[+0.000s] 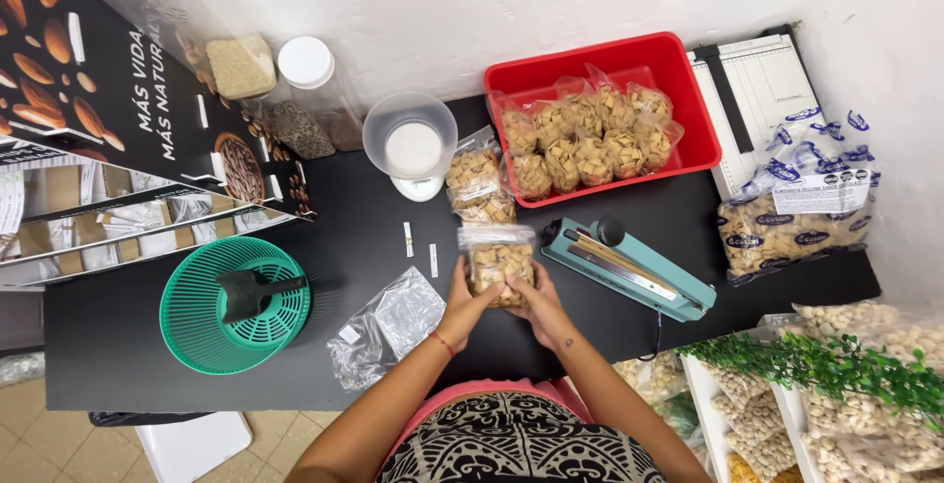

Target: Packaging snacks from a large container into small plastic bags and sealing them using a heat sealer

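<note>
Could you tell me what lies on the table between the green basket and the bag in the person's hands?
In the head view, a pile of empty clear bags lies between the green basket and the held bag.

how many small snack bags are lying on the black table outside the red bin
3: one held by the left hand and right hand, small snack bags, two stacked by the scale. Others may be hidden.

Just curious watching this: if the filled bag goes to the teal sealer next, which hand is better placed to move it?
Probably the right hand: it grips the bag on the side facing the sealer; the left hand is farther.
</note>
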